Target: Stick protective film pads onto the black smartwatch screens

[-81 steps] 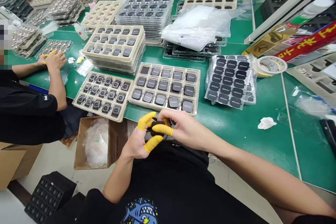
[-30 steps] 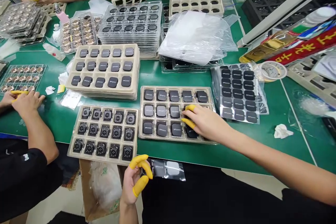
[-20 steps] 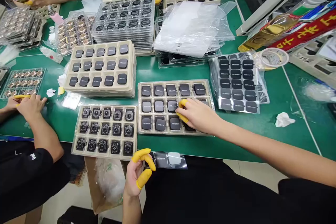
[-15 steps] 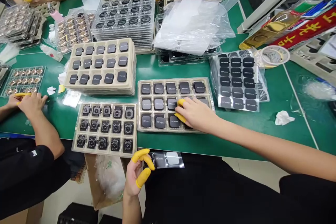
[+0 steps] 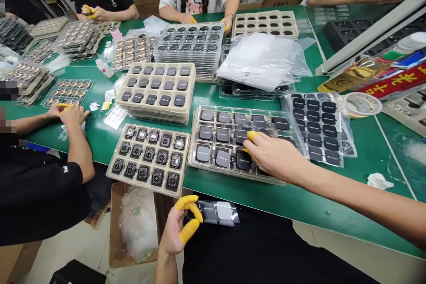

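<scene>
Smartwatch bodies (image 5: 203, 154) with dark, lettered faces sit face up in the compartmented tray (image 5: 193, 145) in front of the person, one to a cell, likely so that the faces do not rub and the lettering can be read at a glance. The right hand (image 5: 246, 143) reaches over the tray's near rows, with finger and thumb in yellow finger cots bent together close above the cells. What lies between the tips is hidden, so I cannot tell whether it pinches a watch. The cots presumably keep prints off the faces.

Low at the table's edge, the left hand (image 5: 194, 216) is curled, its thumb apart from the bent forefinger. A clear film strip (image 5: 218, 213) extends from behind those fingers over the dark clothing, showing one lettered label beside a pale patch. It looks held by its end, which would leave the rest free, but the grip itself cannot be made out.

To the left on the green table (image 5: 333, 199), another tray (image 5: 185, 155) holds watches with their sensor backs up, close enough to be within easy reach. Behind it, more filled trays (image 5: 155, 115) are stacked, probably to save room. To the right, label sheets (image 5: 313, 128) lie flat just beside the watch tray, labels facing up, and a tape roll (image 5: 371, 106) rests near them. Across the table, a co-worker's hand (image 5: 228, 22) touches a stack of clear trays (image 5: 213, 64).
</scene>
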The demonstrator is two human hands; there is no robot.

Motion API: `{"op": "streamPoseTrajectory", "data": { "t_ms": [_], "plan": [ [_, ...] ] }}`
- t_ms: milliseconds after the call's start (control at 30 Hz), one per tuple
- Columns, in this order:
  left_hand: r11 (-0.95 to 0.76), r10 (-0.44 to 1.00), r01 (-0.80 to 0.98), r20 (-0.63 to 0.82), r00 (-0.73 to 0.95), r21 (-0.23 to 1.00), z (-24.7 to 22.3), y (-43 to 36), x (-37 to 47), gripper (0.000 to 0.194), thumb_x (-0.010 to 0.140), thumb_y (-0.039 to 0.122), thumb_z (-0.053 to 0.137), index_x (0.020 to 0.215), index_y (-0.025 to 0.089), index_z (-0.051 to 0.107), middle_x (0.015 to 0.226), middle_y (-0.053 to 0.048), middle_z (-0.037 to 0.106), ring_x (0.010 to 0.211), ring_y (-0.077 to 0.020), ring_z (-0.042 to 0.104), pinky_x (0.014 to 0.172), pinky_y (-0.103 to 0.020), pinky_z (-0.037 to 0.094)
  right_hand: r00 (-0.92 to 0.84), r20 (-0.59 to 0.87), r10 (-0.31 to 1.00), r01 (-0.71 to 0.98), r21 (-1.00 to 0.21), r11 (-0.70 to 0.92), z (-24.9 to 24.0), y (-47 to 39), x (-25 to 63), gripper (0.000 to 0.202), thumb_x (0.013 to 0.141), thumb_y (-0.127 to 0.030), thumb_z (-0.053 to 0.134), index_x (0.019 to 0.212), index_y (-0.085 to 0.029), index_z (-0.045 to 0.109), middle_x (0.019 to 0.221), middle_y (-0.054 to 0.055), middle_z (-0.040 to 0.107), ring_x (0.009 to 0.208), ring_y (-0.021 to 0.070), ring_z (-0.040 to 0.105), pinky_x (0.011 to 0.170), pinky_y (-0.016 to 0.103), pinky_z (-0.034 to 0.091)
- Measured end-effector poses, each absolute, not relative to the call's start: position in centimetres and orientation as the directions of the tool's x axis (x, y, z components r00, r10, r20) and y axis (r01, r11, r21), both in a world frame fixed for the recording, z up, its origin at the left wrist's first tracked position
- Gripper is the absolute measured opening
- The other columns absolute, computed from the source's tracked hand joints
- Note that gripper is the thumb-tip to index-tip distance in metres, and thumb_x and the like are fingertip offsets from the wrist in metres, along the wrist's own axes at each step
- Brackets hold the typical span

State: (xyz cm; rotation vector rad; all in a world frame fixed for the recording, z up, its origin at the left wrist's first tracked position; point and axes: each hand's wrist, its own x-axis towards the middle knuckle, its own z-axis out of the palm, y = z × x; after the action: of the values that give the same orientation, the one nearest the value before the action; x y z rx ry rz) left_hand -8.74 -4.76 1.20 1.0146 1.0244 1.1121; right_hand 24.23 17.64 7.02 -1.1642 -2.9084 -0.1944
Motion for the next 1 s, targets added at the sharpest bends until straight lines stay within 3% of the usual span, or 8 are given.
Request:
{"op": "streamPoseTrajectory", "data": {
  "t_ms": [233, 367, 533, 667, 833, 1000],
  "plan": [
    [0.128, 0.989, -0.245, -0.105, 0.104, 0.961, 0.0, -6.2, -8.7, 0.055, 0.104, 0.053, 0.078, 0.146, 0.019, 0.069, 0.098, -0.008, 0.078, 0.091, -0.0221, 0.07, 0.091, -0.037, 0.055, -0.633, 0.035, 0.774, 0.77, 0.138, 0.623, 14.3, 22.3, 24.9, 0.015, 0.098, -0.017, 0.063, 0.087, -0.026, 0.06, 0.099, 0.019, 0.067, 0.076, 0.0284, 0.058, 0.052, 0.038, 0.021],
    [0.08, 0.993, -0.222, -0.058, 0.106, 0.972, 0.5, -6.8, -8.4, 0.056, 0.104, 0.051, 0.078, 0.149, 0.019, 0.068, 0.1, -0.009, 0.077, 0.093, -0.0224, 0.07, 0.095, -0.039, 0.055, -0.603, 0.02, 0.797, 0.793, 0.127, 0.596, 17.2, 28.4, 17.9, 0.013, 0.106, -0.03, 0.063, 0.099, -0.021, 0.068, 0.115, 0.022, 0.069, 0.083, 0.0263, 0.062, 0.06, 0.037, 0.026],
    [0.084, 0.996, -0.195, -0.081, 0.028, 0.977, 1.0, -9.8, -8.1, 0.059, 0.104, 0.055, 0.076, 0.151, 0.02, 0.067, 0.098, -0.008, 0.075, 0.093, -0.0221, 0.069, 0.098, -0.039, 0.055, -0.657, 0.06, 0.751, 0.754, 0.056, 0.655, 16.4, 34.9, 4.3, 0.029, 0.104, -0.03, 0.061, 0.122, -0.013, 0.076, 0.132, 0.026, 0.069, 0.101, 0.0353, 0.069, 0.077, 0.042, 0.045],
    [0.142, 0.985, -0.182, -0.158, -0.076, 0.973, -0.2, -13.5, -7.9, 0.06, 0.104, 0.059, 0.074, 0.152, 0.022, 0.068, 0.103, -0.01, 0.076, 0.097, -0.0237, 0.07, 0.1, -0.039, 0.055, -0.705, 0.079, 0.705, 0.706, -0.005, 0.708, 15.0, 37.7, -4.2, 0.039, 0.099, -0.034, 0.068, 0.129, -0.012, 0.079, 0.136, 0.029, 0.068, 0.112, 0.0404, 0.069, 0.089, 0.047, 0.05],
    [0.167, 0.958, -0.213, -0.21, -0.198, 0.963, -1.8, -16.3, -8.0, 0.061, 0.104, 0.06, 0.073, 0.153, 0.024, 0.066, 0.1, -0.009, 0.074, 0.096, -0.0236, 0.067, 0.1, -0.039, 0.054, -0.712, 0.052, 0.7, 0.698, -0.052, 0.714, 13.6, 39.1, -7.4, 0.042, 0.098, -0.035, 0.069, 0.132, -0.012, 0.08, 0.138, 0.032, 0.069, 0.116, 0.0426, 0.071, 0.095, 0.05, 0.051],
    [0.172, 0.973, -0.189, -0.197, -0.123, 0.967, -0.3, -14.0, -8.5, 0.063, 0.103, 0.062, 0.074, 0.149, 0.02, 0.069, 0.102, -0.011, 0.078, 0.097, -0.0245, 0.071, 0.097, -0.038, 0.055, -0.677, 0.032, 0.735, 0.733, -0.061, 0.678, 12.6, 39.3, -7.2, 0.04, 0.101, -0.034, 0.07, 0.134, -0.012, 0.08, 0.14, 0.032, 0.068, 0.12, 0.0446, 0.072, 0.097, 0.051, 0.051]
  ]
}}
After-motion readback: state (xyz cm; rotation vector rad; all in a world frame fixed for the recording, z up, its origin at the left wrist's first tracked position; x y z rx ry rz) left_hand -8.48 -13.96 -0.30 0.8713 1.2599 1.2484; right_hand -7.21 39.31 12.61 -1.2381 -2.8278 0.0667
